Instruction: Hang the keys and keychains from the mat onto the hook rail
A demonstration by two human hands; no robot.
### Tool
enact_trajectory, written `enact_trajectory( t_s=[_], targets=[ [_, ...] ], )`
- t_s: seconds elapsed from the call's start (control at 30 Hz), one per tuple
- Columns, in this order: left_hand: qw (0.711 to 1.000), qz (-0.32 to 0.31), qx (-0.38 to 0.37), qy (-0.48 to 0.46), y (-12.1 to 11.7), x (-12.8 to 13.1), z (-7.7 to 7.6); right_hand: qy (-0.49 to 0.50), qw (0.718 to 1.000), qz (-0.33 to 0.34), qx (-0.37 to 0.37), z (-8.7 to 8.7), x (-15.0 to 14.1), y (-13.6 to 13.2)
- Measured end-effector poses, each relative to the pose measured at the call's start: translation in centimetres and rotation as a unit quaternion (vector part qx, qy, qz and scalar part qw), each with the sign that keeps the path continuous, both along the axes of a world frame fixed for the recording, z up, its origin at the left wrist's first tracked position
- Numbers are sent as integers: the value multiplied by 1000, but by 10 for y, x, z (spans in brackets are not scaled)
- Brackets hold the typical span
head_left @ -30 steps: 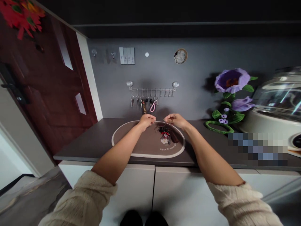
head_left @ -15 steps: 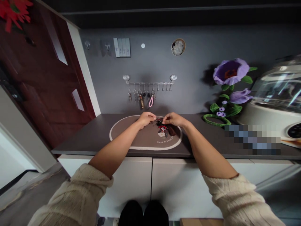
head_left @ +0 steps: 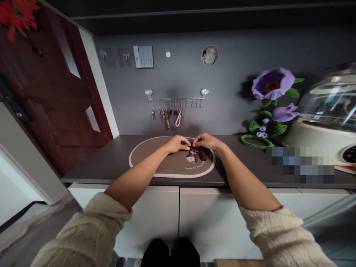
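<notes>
A small pile of keys (head_left: 196,157) with black, red and dark brown parts lies on the oval brown mat (head_left: 150,157), toward its right side. My left hand (head_left: 178,144) reaches in from the left, its thumb and fingers pinched at the pile's upper left edge. Close beside it, my right hand (head_left: 205,141) is closed in a pinch over the top of the pile. Both hands are on the keys, but the exact pieces between the fingertips are too small and partly covered to make out. A dark brown piece (head_left: 203,154) sticks out below my right hand.
Behind the mat, a clear hook rail (head_left: 178,98) on the grey wall carries several key rings, one with a pink loop (head_left: 178,119). To the right stand a purple fabric flower (head_left: 274,84) and a white appliance (head_left: 314,137). The counter's front edge (head_left: 111,181) runs below.
My left hand has moved right and slightly nearer, closing the gap to my right hand, and now covers the pile's upper left part. My right hand has hardly moved.
</notes>
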State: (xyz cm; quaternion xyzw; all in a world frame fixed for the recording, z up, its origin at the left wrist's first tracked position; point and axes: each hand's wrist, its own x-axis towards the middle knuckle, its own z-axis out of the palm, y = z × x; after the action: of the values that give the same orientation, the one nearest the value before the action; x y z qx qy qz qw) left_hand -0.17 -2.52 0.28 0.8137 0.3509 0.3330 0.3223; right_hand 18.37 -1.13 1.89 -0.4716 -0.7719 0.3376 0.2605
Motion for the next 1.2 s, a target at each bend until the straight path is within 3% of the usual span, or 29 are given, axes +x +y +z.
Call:
enact_trajectory(
  t_s=[0.2, 0.37, 0.57, 0.73, 1.0, 1.2],
  targets=[
    [991, -20, 122, 56, -3, 2, 2, 1, 1000, -2, -3, -2, 0, 3],
    [985, -21, 164, 58, -2, 4, 3, 4, 1000, -2, -13, 0, -1, -2],
    [994, 46, 89, -34, -3, 3, 5, 4, 1000, -5, 2, 4, -2, -7],
    [992, 43, 1, -120, -1, 1, 6, 1, 1000, 4, 13, 1, -1, -2],
    [974, 47, -30, -218, 3, -2, 13, 30, 1000, 4, 5, -1, -1, 2],
    [968, 53, -41, -240, 5, -2, 19, 102, 994, -3, 24, 6, -8, -7]
  ],
)
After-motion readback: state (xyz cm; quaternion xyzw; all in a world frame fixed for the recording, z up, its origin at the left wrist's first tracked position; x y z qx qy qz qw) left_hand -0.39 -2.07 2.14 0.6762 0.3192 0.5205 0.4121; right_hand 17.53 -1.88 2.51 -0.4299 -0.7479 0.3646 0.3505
